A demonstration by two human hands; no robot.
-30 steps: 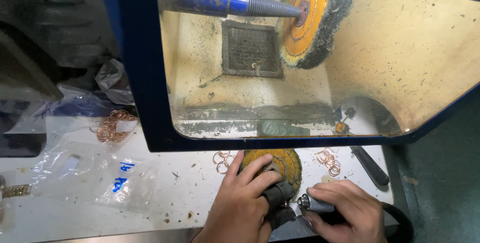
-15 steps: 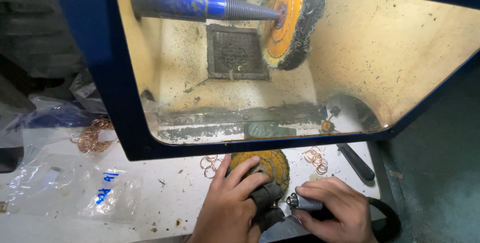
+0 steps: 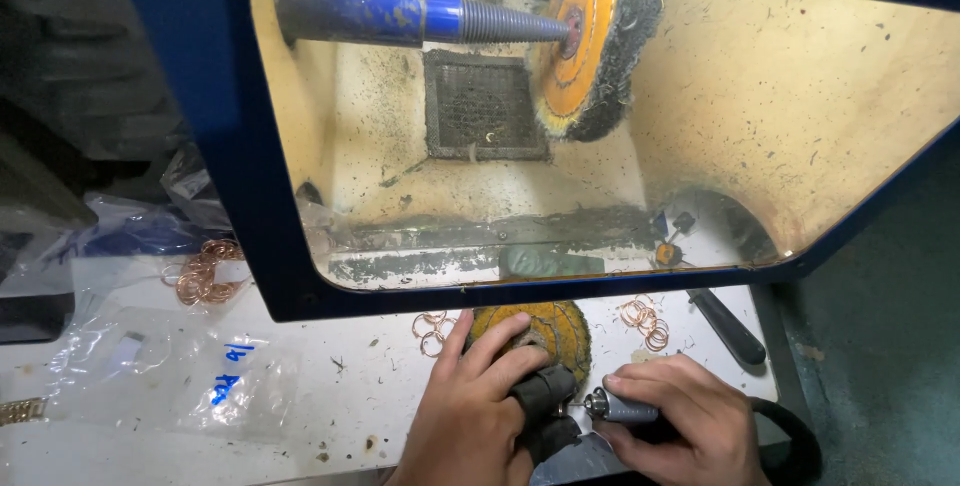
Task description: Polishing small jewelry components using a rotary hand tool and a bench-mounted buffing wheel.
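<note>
My right hand [image 3: 680,421] is wrapped tight around a slim metal handpiece [image 3: 612,408] at the near edge of the desk [image 3: 340,416], its tip pointing left. A black hose [image 3: 800,441] curls away behind that hand toward the desk's right corner. My left hand [image 3: 475,411] is curled over a dark, chunky block [image 3: 545,401], fingers pressing it down, and the handpiece's tip meets that block. Just past my left fingers lies a yellow buffing wheel [image 3: 545,326] flat on the desk. Small copper rings [image 3: 432,331] sit to its left, more copper rings [image 3: 645,313] to its right, with a black handle [image 3: 728,328] near the right edge. Clear plastic bags [image 3: 180,386] cover the left side, and another heap of rings [image 3: 205,271] lies beyond them. Farthest off, inside the blue hood [image 3: 235,146], a round brush [image 3: 590,46] sits on a blue spindle [image 3: 400,14] before a vent grille [image 3: 483,106].
</note>
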